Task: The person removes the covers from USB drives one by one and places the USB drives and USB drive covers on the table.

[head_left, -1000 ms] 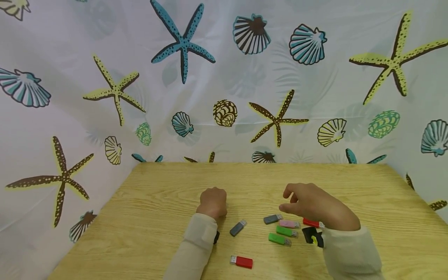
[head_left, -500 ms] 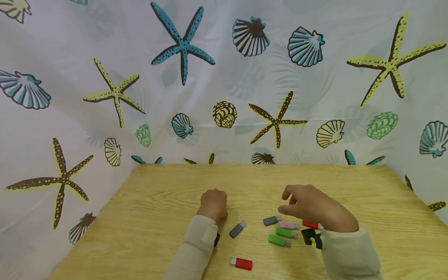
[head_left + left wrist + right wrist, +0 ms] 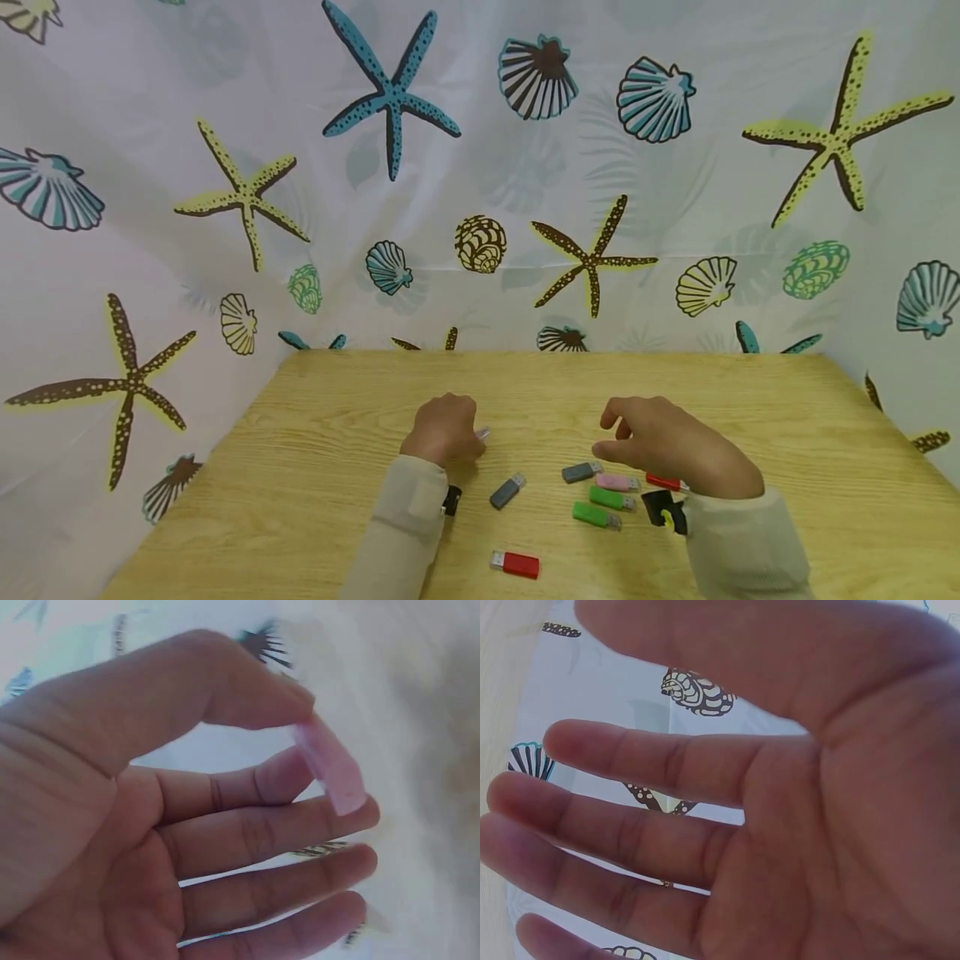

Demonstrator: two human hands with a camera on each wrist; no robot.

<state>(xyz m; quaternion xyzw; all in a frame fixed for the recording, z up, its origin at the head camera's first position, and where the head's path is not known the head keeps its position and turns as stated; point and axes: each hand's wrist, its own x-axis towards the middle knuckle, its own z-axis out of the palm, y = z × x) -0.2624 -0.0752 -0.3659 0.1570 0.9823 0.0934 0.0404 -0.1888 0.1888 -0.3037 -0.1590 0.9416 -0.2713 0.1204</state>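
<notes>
Seashell-printed cloth backs the table. Your left hand pinches a pink USB stick between thumb and fingertips, likely for control (one end shows); your empty right hand, fingers parted, has a gray USB stick near its thumb.

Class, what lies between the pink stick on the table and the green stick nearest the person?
Another green stick lies between the pink stick and the nearest green stick; the head view shows it.
</notes>
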